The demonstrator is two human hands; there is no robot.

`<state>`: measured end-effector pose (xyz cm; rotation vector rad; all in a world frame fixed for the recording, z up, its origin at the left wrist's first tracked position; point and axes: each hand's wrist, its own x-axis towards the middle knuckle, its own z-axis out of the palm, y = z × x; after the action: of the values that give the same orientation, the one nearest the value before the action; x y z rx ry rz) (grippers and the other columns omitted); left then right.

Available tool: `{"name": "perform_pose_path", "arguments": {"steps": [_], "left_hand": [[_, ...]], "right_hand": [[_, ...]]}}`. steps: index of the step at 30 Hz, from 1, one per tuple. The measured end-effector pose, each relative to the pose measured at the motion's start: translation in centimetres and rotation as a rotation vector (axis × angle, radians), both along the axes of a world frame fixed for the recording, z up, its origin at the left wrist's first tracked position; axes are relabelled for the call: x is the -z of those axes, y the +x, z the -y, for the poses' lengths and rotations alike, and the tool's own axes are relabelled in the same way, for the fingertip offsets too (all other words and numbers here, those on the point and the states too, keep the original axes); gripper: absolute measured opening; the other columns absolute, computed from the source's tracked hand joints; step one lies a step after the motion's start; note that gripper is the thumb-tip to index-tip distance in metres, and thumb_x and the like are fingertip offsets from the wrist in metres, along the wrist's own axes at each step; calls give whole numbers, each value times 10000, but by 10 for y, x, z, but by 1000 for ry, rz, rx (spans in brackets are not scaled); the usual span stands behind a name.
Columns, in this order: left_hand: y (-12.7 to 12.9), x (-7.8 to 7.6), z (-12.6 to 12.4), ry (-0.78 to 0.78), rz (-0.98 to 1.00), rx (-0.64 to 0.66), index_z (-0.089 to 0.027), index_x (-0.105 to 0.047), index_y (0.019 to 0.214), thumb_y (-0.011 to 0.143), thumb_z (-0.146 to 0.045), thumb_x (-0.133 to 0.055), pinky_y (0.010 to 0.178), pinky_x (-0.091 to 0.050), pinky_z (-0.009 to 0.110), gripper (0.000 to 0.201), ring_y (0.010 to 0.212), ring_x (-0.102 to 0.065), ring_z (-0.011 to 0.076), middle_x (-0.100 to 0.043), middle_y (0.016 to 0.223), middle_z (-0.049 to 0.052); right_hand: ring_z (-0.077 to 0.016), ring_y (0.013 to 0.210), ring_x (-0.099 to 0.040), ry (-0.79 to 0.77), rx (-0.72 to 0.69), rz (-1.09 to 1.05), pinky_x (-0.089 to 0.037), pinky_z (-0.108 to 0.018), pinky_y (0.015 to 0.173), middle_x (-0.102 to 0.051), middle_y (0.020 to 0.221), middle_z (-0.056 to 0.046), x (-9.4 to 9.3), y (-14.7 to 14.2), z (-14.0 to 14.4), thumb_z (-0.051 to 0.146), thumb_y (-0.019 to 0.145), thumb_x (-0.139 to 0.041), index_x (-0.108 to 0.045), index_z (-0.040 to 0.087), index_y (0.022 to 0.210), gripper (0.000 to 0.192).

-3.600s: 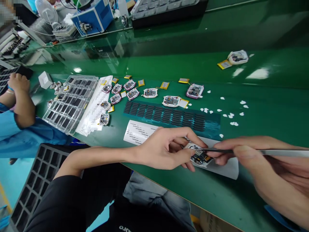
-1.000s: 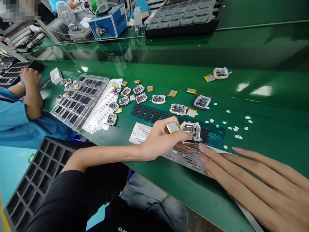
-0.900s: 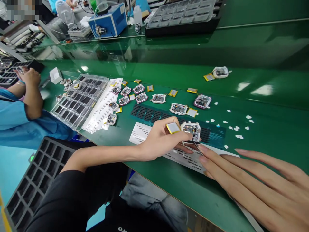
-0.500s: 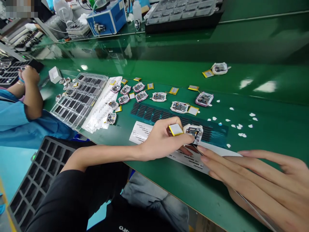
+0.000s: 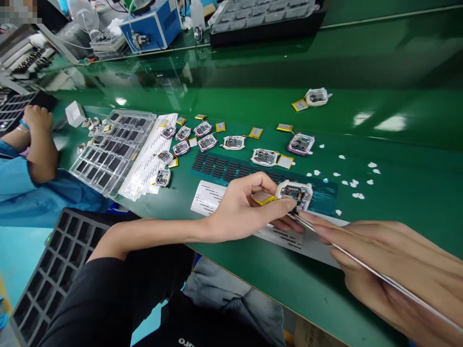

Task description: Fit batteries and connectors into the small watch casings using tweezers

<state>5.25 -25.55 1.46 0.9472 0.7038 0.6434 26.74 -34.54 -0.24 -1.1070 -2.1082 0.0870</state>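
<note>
My left hand (image 5: 240, 207) is closed around a white smartwatch case (image 5: 302, 191) with its circuit board exposed, the thumb pressing on the board's edge. A yellow-edged battery (image 5: 264, 198) hangs from the case against my fingers. In my right hand (image 5: 390, 270) lies a pair of thin metal tweezers (image 5: 376, 273), their tip at the lower edge of the case near my left thumb. Whether the tip grips anything is hidden. Beneath my hands are a dark strip of small black pads (image 5: 227, 168) and a printed white sheet (image 5: 206, 197).
Several open watch cases with batteries (image 5: 265, 157) lie across the green bench. White adhesive bits (image 5: 353, 183) are scattered at right. A clear tray (image 5: 108, 159) stands left, near a co-worker's arm (image 5: 41, 144). A black compartment tray (image 5: 54, 270) is at lower left.
The watch case has turned and come slightly nearer in my left hand, and its battery is tilted. My right hand has rolled, so more of the tweezers shows. The view has shifted slightly.
</note>
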Motion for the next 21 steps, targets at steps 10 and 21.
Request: {"name": "perform_pose_path", "arguments": {"steps": [10, 21], "left_hand": [[1, -1, -4, -1, 70, 3, -214, -455, 844, 758, -422, -908, 601, -611, 213, 505, 625, -773, 141, -666, 642, -80], [-4, 0, -48, 258, -124, -74, -174, -580, 1076, 789, -292, -840, 687, -631, 261, 404, 712, -779, 157, -711, 813, -17]], "right_hand": [[-190, 855, -731, -30, 76, 17, -570, -359, 695, -796, 1076, 2, -8, 1, 1, 165, 1021, -559, -559, 437, 1501, 552], [-222, 860, -713, 185, 61, 131, -549, -387, 719, -813, 1097, -29, -8, 19, -8, 180, 1014, -613, -486, 346, 1579, 603]]}}
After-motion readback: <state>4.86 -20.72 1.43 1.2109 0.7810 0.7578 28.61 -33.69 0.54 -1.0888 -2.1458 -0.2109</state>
